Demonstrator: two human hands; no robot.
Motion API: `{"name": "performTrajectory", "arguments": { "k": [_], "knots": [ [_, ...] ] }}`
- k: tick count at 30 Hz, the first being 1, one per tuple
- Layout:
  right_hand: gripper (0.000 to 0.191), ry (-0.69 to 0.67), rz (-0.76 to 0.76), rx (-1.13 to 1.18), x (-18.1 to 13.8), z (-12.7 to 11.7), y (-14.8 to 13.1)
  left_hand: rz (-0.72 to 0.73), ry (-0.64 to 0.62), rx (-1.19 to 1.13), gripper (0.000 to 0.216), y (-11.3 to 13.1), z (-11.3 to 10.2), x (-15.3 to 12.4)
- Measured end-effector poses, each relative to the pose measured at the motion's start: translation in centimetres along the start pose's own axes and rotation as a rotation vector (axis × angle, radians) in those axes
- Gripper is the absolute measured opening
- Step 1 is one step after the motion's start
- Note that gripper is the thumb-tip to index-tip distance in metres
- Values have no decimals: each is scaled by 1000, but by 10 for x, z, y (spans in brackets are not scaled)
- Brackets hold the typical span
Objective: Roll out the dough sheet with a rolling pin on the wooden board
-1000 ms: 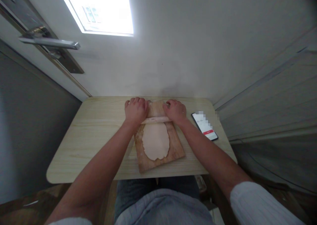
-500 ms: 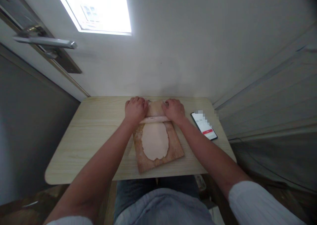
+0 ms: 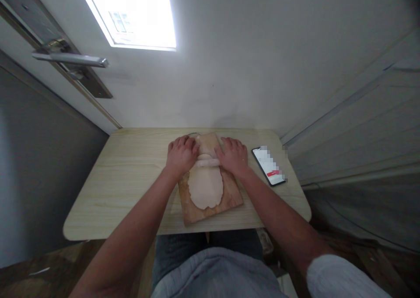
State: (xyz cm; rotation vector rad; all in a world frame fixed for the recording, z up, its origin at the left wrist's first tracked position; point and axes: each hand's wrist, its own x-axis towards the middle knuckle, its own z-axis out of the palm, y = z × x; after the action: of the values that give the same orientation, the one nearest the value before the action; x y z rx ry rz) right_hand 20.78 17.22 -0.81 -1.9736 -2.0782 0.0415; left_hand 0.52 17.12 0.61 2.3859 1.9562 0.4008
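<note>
A flat, oval sheet of pale dough (image 3: 205, 187) lies on a wooden board (image 3: 231, 196) in the middle of a light wood table (image 3: 131, 180). Across the dough's far end lies a thin pale rolling pin (image 3: 208, 162). My left hand (image 3: 181, 154) presses down on the pin's left end with its fingers curled over it. My right hand (image 3: 233, 156) covers the right end, fingers laid over the pin and pointing away from me. Only the short middle stretch of the pin shows between my hands.
A phone (image 3: 269, 166) with a lit screen lies on the table right of the board. The table stands against a white wall below a bright window. A door with a metal handle (image 3: 70, 60) is at the left. My lap is under the near table edge.
The rolling pin and both hands have come a little nearer to me along the dough, and my hands sit closer together on the pin. The board and phone stay put.
</note>
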Motion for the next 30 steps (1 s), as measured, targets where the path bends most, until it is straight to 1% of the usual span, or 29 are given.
{"name": "performTrajectory", "arguments": {
  "k": [8,14,23,30],
  "knots": [
    [48,42,-25,-22,-25,1,1,-21,6,3,50,5,2,-21],
    [48,63,-90,-25,-38,-1,4,-12,30,10,52,9,1,-35],
    [49,47,-133,-13,-55,-5,7,-14,69,1,49,16,-2,-53],
    [50,39,-142,17,-72,-10,9,-2,61,-23,47,21,-8,-67]
  ]
}}
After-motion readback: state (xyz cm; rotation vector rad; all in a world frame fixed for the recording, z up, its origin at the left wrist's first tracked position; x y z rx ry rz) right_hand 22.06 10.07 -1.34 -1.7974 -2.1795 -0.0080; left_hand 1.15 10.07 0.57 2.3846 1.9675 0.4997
